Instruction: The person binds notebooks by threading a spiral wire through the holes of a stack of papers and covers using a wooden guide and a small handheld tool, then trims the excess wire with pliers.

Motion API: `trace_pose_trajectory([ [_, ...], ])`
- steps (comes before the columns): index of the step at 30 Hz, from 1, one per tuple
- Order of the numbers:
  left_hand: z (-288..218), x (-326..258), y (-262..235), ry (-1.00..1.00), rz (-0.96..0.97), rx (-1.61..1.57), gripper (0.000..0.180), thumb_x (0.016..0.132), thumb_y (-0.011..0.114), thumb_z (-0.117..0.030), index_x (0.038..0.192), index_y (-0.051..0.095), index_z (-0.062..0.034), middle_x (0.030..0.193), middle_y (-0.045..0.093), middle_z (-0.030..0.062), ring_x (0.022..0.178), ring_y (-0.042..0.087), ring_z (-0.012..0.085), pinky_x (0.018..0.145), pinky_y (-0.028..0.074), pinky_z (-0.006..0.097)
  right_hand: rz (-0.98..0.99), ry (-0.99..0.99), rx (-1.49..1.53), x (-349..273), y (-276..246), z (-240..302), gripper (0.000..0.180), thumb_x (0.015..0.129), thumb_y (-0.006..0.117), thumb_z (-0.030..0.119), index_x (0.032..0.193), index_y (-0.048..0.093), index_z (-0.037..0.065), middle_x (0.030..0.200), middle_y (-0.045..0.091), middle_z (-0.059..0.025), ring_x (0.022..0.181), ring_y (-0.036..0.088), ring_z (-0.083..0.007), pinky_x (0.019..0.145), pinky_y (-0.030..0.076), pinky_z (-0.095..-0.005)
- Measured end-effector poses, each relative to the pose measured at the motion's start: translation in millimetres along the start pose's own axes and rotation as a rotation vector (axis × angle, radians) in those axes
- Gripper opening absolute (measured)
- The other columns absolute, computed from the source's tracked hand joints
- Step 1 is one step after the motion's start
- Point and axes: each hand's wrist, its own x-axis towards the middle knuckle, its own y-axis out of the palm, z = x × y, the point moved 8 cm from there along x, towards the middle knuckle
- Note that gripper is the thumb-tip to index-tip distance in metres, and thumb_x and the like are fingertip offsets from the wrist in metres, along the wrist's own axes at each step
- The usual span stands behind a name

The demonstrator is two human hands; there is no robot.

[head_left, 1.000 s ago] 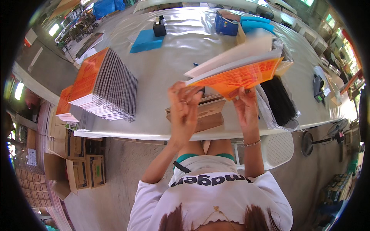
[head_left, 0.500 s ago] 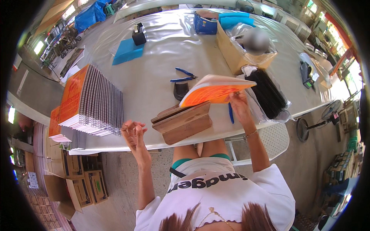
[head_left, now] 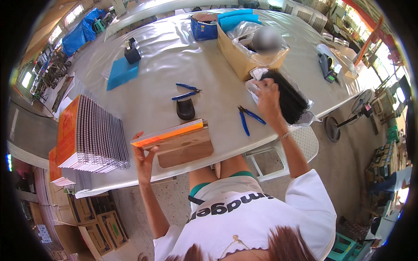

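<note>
2 hands worked apart at the grey desk (head_left: pixel 165 56), one on a stack, one on black coils.

Left hand (head_left: pixel 143 158) gripped the near-left corner of an orange-covered booklet (head_left: pixel 167 134) lying on a wooden block (head_left: pixel 185 150) at the desk's front edge, its fingers (head_left: pixel 138 140) closed around that corner. Right hand (head_left: pixel 267 98) reached into a clear bag of black binding coils (head_left: pixel 289 93) at the right side of the desk; whether its fingers were closed on a coil could not be told. Between the hands lay 2 blue-handled pliers (head_left: pixel 249 118) (head_left: pixel 186 91) and a small black holder (head_left: pixel 186 108). A tall stack of bound orange booklets (head_left: pixel 89 135) stood well to the left.
</note>
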Motion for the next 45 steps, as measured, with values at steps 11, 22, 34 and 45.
trace_pose_trajectory([
  [11, -45, 20, 0, 0.0, -0.198, 0.047, 0.058, 0.104, 0.043, -0.055, 0.143, 0.048, -0.0122, 0.115, 0.057, 0.0089, 0.112, 0.054, 0.021, 0.104, 0.039, 0.041, 0.033, 0.054, 0.085, 18, 24, -94, 0.022, 0.084, 0.072, 0.007, 0.106, 0.071, 0.002, 0.104, 0.067, -0.0203, 0.103, 0.064, -0.0388, 0.091, 0.051, -0.0465],
  [22, -76, 1, 26, 0.225, -0.505, 0.413, 0.058, 0.099, 0.056, -0.052, 0.14, 0.052, -0.0113, 0.136, 0.047, 0.0136, 0.137, 0.041, 0.027, 0.116, 0.028, 0.052, -0.055, 0.001, -0.061, 35, -33, -33, 0.02, 0.094, 0.057, 0.008, 0.106, 0.071, 0.001, 0.1, 0.068, -0.0222, 0.096, 0.066, -0.0408, 0.082, 0.052, -0.047],
  [34, -97, -5, 152, 0.452, -0.162, 0.834, 0.05, 0.084, 0.076, -0.049, 0.123, 0.061, -0.0219, 0.144, 0.041, 0.0041, 0.149, 0.028, 0.0284, 0.119, -0.003, 0.066, 0.379, -0.212, 0.662, -8, -34, 134, 0.023, 0.089, 0.072, 0.011, 0.112, 0.075, 0.007, 0.087, 0.063, -0.0084, 0.069, 0.052, -0.0166, 0.065, 0.044, -0.0305],
  [45, -93, 4, 157, 0.42, -0.188, 0.845, 0.033, 0.085, 0.076, -0.04, 0.098, 0.06, -0.0152, 0.105, 0.056, 0.0024, 0.116, 0.051, 0.024, 0.119, 0.004, 0.063, 0.357, -0.305, 0.727, -12, -28, 142, 0.024, 0.088, 0.074, 0.008, 0.112, 0.075, 0.007, 0.096, 0.063, -0.0065, 0.076, 0.055, -0.0155, 0.071, 0.048, -0.0284],
])
